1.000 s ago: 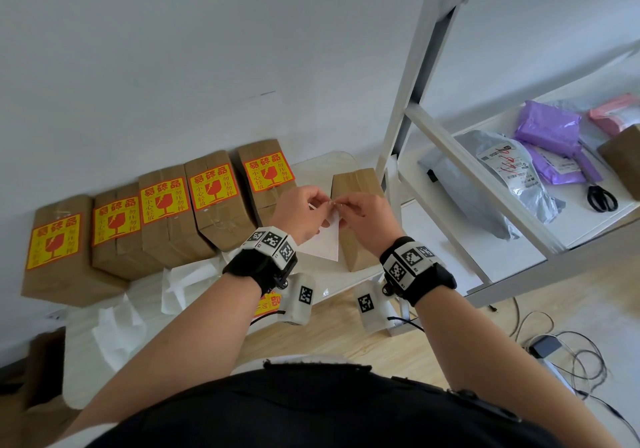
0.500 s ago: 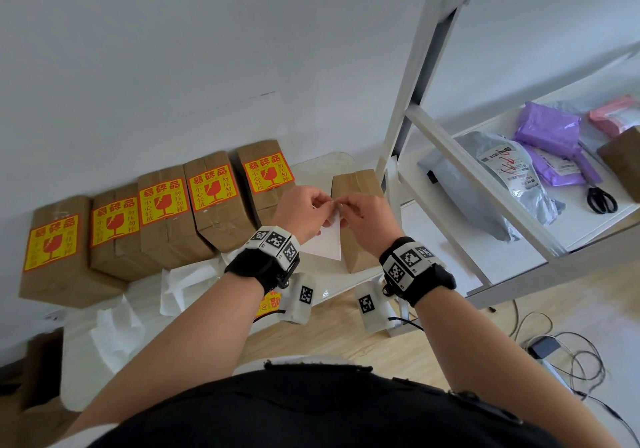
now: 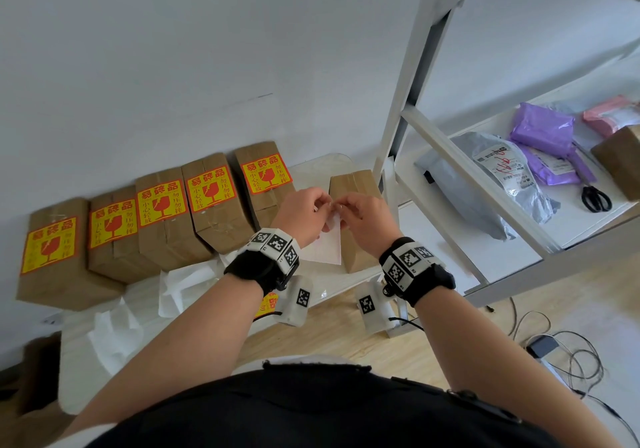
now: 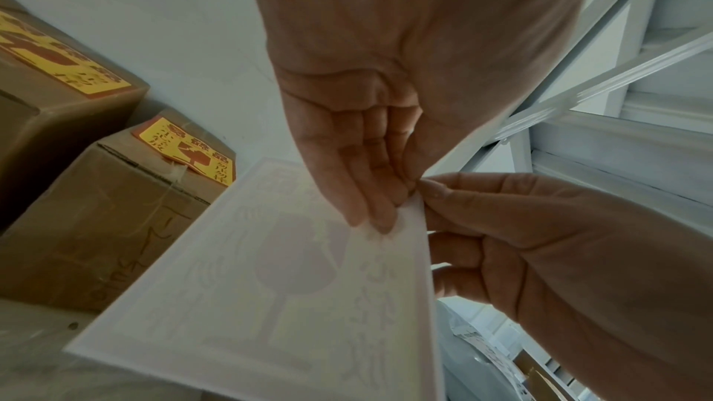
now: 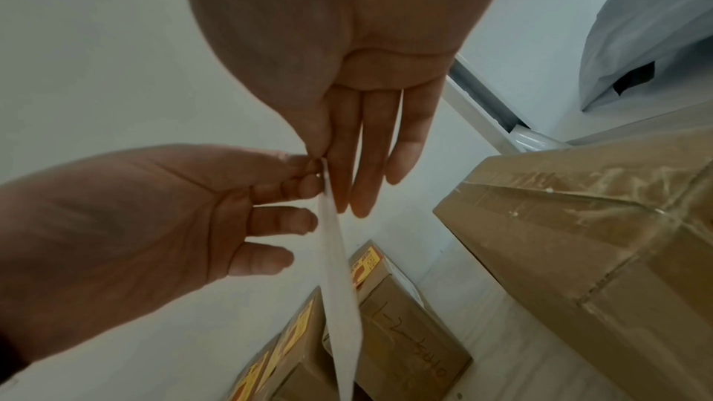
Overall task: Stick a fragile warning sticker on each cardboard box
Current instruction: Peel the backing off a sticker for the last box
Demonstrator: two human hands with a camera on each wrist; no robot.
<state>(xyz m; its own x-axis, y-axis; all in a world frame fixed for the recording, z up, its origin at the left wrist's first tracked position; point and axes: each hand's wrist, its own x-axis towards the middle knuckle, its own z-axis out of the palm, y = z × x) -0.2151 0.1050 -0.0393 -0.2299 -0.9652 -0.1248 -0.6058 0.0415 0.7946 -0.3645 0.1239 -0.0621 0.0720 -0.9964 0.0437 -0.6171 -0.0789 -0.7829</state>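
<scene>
Several brown cardboard boxes [image 3: 207, 212] with yellow-and-red fragile stickers stand in a row against the wall. One plain box [image 3: 356, 188] with no sticker on its visible faces stands to their right, just behind my hands. Between the hands hangs a white sticker sheet [image 3: 327, 245], its pale back [image 4: 289, 301] towards me. My left hand [image 3: 323, 205] and right hand [image 3: 341, 205] both pinch its top corner, fingertips meeting. In the right wrist view the sheet [image 5: 341, 285] is edge-on, with the plain box [image 5: 598, 240] close on the right.
Crumpled white backing papers [image 3: 187, 281] lie on the low white table [image 3: 311, 174]. Another yellow sticker [image 3: 268, 304] peeks out under my left wrist. A white metal rack [image 3: 450, 156] on the right holds grey and purple parcels and scissors [image 3: 595, 198]. Cables [image 3: 571, 361] lie on the floor.
Both hands stay pinched at the sheet's top corner, fingertips working closer together. The sheet and boxes have barely shifted.
</scene>
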